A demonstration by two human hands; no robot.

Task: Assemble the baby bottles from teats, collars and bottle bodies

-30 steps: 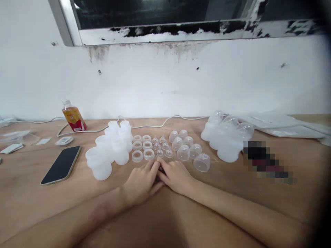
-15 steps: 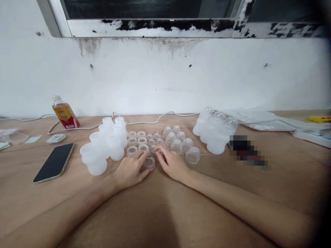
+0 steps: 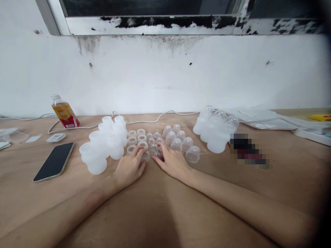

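Note:
My left hand rests on the wood with its thumb and fingers around the nearest translucent bottle collar ring, at the front of two columns of rings. To its left stand several frosted white bottles in close rows. My right hand curves over the clear bottle nipples. Its thumb and forefinger are on either side of the front nipple, which they partly hide. Clear domed caps stand in two columns just beyond that hand.
At right stand white bottles with clear domes, beside a pixelated dark item. A phone, a small white device and a drink bottle are at left. A white cable runs along the wall; plastic bags lie far right.
The front collar ring has slid away from me and slightly left, into line with its column, under my left fingers. My right thumb and forefinger have spread around the front nipple.

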